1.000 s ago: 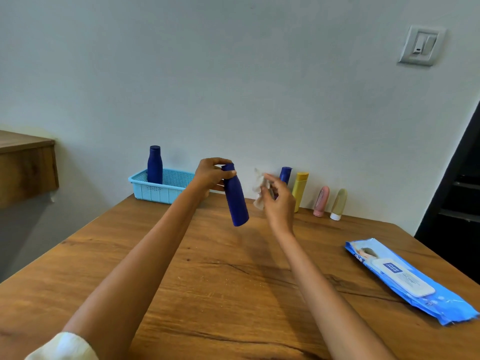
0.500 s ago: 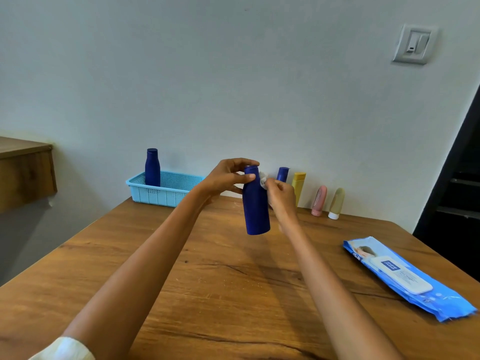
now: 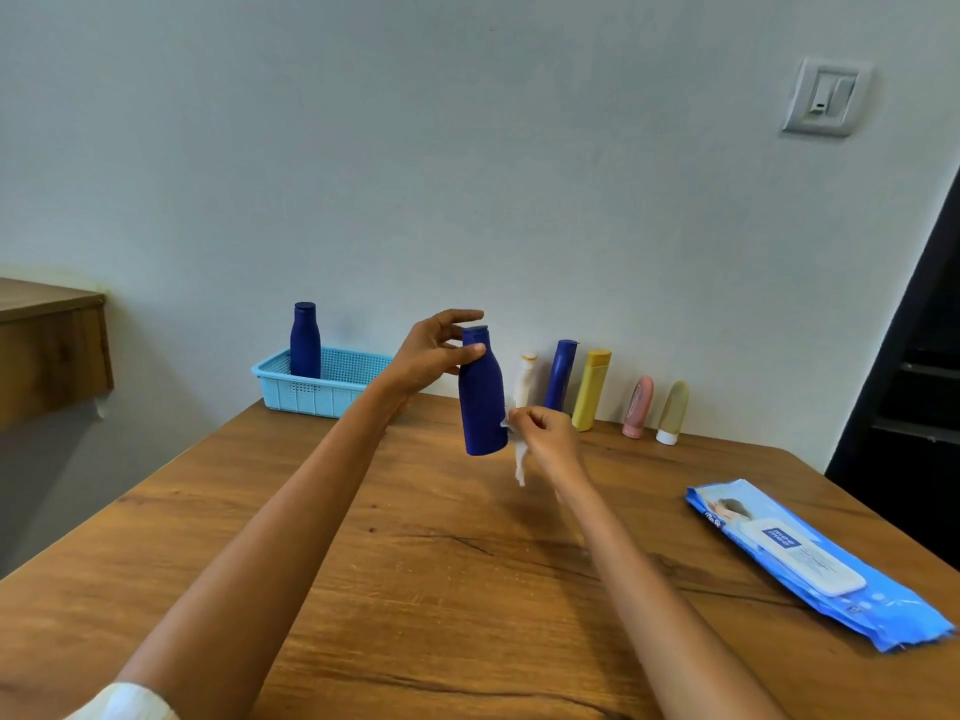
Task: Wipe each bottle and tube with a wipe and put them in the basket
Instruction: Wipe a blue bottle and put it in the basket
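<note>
My left hand grips the neck of a dark blue bottle, held upright above the table. My right hand pinches a white wipe against the bottle's lower right side; the wipe's tail hangs below my fingers. A light blue basket stands at the back left with another dark blue bottle upright in it. Along the wall stand a white bottle, a blue tube, a yellow bottle, a pink tube and an olive tube.
A blue pack of wipes lies flat on the wooden table at the right. A wooden shelf juts out at the left. A dark doorway opens at the right, beyond the table's edge.
The bottle went from tilted to upright in my left hand. My right hand slid with the wipe from the bottle's top down to its lower side.
</note>
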{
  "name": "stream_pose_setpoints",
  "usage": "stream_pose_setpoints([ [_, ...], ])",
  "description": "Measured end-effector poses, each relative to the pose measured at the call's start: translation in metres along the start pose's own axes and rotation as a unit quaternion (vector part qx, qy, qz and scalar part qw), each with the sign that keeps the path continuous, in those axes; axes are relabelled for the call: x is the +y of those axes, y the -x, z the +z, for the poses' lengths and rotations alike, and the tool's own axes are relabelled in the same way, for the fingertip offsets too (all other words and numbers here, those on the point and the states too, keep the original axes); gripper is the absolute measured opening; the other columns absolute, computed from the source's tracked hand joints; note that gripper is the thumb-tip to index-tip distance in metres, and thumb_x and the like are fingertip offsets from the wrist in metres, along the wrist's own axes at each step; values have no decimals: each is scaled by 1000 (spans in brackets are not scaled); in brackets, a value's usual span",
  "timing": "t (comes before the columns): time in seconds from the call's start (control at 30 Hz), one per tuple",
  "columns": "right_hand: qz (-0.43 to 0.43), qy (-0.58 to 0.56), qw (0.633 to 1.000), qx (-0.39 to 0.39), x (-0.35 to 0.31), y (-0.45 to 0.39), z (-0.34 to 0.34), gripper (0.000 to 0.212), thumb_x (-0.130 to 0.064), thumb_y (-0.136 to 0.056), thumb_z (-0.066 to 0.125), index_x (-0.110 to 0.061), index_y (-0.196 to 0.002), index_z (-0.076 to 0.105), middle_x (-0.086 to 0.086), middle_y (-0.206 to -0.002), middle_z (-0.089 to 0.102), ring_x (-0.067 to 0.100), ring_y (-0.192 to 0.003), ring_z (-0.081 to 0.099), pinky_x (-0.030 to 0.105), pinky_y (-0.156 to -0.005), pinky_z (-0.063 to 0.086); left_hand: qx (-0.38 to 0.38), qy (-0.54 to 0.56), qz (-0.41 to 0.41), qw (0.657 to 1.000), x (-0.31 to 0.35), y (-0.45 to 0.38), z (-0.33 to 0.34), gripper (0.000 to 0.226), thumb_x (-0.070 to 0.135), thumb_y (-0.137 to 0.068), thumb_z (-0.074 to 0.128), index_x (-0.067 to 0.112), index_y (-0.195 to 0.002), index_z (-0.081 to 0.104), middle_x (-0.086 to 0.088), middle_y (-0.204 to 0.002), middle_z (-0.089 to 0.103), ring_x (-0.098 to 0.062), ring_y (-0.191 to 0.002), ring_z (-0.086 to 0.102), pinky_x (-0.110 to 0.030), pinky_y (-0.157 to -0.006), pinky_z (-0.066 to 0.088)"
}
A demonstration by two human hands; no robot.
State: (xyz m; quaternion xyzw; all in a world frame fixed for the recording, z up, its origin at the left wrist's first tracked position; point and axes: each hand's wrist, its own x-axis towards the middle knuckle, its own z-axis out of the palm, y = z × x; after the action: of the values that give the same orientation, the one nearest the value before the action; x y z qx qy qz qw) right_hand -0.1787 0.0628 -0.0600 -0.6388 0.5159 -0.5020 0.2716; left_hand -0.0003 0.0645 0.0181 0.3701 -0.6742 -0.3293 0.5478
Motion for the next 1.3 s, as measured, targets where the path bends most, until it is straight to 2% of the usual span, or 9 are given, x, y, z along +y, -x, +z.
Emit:
stream_pose_setpoints([
  [0.13,-34,-36,992,115,-12,-5,-10,21,-26,-93,55,-14,-108,64,0,-100,65,15,-93,61,25,-73,50,8,-40,-33,999,-9,0,19,56,11,-81,71,12,-132,47,-6,-104,62,-16,-93,62,-20,-79,51],
  [0.27,-94,-30,979,178,-35,-10,-20,28,-24,-94,54,-11,-117,63,0,-108,65,10,-94,59,17,-74,47,-2,-91,-27,995,-17,4,43,37,11,-76,75,13,-111,64,-1,-98,69,-17,-93,64,-20,-75,53],
  [0.43,-135,51,982,121,-41,-10,-19,28,-29,-95,52,-8,-107,67,-3,-86,63,-4,-67,53,-1,-56,39,-7,-143,-10,990,-18,5,62,23,12,-75,73,6,-97,67,-4,-86,71,-15,-86,67,-25,-77,55],
  [0.6,-204,129,969,60,-42,-10,-28,34,-33,-91,58,-13,-118,64,-5,-97,58,7,-88,57,3,-67,37,32,-173,16,984,-15,6,62,21,10,-77,71,11,-97,69,6,-80,68,-7,-79,65,-18,-72,53],
  [0.7,-227,156,959,66,-40,-13,-33,32,-28,-88,63,-13,-116,66,-2,-100,60,8,-90,58,5,-70,38,59,-211,28,975,-12,6,65,11,11,-74,72,18,-74,64,10,-69,60,-8,-73,61,-16,-65,47],
  [0.77,-245,172,951,80,-40,-13,-33,26,-25,-87,65,-11,-108,70,0,-100,63,10,-90,60,13,-73,45,72,-222,25,972,-15,6,68,27,12,-73,73,24,-62,52,12,-63,55,-11,-72,59,-15,-61,44],
  [0.9,-220,101,966,93,-42,-13,-34,21,-24,-85,67,-9,-99,71,2,-97,67,6,-84,59,9,-72,45,69,-207,13,976,-19,5,68,15,16,-73,76,17,-78,63,7,-77,63,-12,-80,62,-15,-66,47],
  [1.03,-114,-32,977,179,-42,-14,-37,22,-27,-87,64,-10,-101,71,3,-96,70,9,-84,61,14,-68,46,83,-191,10,978,-16,5,63,46,20,-72,79,9,-114,64,-2,-105,67,-13,-90,62,-25,-80,51],
  [1.3,-194,78,976,67,-46,-10,-26,25,-20,-90,60,-9,-112,67,1,-103,60,10,-95,57,2,-72,38,90,-207,18,974,-13,6,65,23,15,-74,74,10,-96,68,-7,-98,65,-19,-88,62,-34,-81,53],
])
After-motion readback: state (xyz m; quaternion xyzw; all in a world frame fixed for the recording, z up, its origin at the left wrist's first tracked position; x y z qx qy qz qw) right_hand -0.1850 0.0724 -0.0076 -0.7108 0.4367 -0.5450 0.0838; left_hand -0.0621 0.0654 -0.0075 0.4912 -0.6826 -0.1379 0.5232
